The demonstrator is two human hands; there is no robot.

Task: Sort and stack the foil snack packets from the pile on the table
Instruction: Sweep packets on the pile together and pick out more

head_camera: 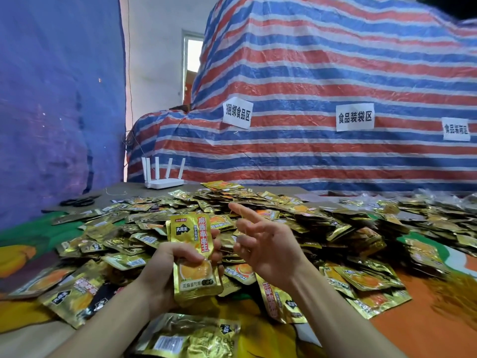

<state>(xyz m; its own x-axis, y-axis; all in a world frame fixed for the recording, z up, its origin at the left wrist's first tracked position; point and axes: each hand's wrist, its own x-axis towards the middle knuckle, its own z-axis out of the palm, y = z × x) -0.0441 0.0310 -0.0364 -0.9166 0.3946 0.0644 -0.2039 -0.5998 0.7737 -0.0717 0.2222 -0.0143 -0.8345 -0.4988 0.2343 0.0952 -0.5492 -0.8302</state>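
Note:
A large pile of gold foil snack packets [271, 210] covers the table from the middle to the far right. My left hand [173, 267] grips a small upright stack of these gold packets [193, 254], thumb across the front, print facing me. Just right of that stack my right hand [260, 244] hovers above the pile with fingers spread and holds nothing. More packets lie loose near the front edge, one big crumpled packet [191, 337] directly below my left forearm.
A white router with several antennas [164, 177] stands at the back left of the table, black scissors [80, 201] lie left of it. A red, white and blue striped tarp [322, 112] with paper labels rises behind the table. A colourful printed cloth [426, 329] covers the tabletop.

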